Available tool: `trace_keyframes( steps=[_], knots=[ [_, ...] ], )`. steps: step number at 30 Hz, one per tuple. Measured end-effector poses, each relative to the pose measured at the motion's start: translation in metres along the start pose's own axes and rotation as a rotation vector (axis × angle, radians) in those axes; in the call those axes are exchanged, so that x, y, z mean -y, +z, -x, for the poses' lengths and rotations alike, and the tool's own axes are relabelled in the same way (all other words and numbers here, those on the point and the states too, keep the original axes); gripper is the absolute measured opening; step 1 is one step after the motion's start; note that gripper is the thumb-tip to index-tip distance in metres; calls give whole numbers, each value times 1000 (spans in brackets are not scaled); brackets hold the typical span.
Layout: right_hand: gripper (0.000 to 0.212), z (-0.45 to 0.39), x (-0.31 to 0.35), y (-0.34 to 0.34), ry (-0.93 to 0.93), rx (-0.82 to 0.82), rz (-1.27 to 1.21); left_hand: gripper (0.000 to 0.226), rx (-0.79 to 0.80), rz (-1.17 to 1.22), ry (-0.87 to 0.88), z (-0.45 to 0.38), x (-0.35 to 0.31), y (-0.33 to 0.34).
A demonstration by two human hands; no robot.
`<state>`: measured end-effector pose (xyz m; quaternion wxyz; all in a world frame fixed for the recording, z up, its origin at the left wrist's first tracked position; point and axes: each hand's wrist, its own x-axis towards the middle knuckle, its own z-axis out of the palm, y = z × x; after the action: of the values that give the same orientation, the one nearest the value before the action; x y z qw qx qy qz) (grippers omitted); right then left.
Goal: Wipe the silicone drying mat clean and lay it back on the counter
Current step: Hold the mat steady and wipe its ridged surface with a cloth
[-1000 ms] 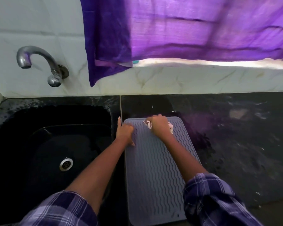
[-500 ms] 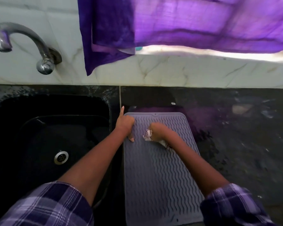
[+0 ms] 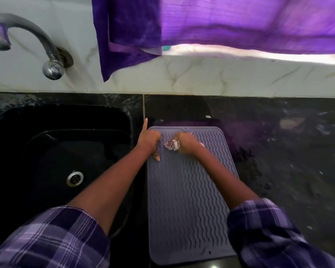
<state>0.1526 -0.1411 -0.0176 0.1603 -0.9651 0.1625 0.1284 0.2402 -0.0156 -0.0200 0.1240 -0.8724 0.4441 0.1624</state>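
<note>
Beside the black sink (image 3: 46, 151), the mat (image 3: 188, 200) lies flat on the desk, left hand (image 3: 149, 139) pinning its corner, right hand (image 3: 186, 143) clenching a rag (image 3: 171, 145) mid-wipe—nearer ridges probably next.

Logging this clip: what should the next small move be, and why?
Probably drag the cloth toward the near end of the mat. The right hand holds it at the far end, the left hand pins the far left corner, and most ridges lie nearer.
</note>
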Motion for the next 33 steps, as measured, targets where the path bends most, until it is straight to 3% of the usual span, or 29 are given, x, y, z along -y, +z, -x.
trace_keyframes(
  steps=[5, 7, 11, 16, 20, 22, 24, 29, 33],
  knots=[
    [35, 27, 6, -5, 11, 374, 146, 68, -17, 6, -10, 1, -4, 1],
    [37, 21, 13, -21, 30, 356, 160, 65, -30, 17, -16, 3, -5, 0],
    [27, 7, 20, -32, 61, 16, 64, 62, -15, 6, -34, 5, -5, -1],
    [29, 37, 29, 11, 27, -30, 128, 62, -37, 8, -38, 6, -5, 0],
    [31, 65, 25, 16, 45, 156, 76, 69, -26, 3, -22, 7, -7, -2],
    [33, 70, 27, 9, 55, 324, 129, 67, -34, 10, -20, 8, -7, -1],
    [34, 66, 29, -1, 76, 383, 135, 62, -71, -9, -15, 14, -8, 3],
    [32, 54, 31, -13, 109, 6, 63, 34, -230, 84, 18, 41, -19, 22],
    [32, 71, 32, 14, 68, -21, 79, 54, -92, 113, 120, 65, -30, 39]
  ],
)
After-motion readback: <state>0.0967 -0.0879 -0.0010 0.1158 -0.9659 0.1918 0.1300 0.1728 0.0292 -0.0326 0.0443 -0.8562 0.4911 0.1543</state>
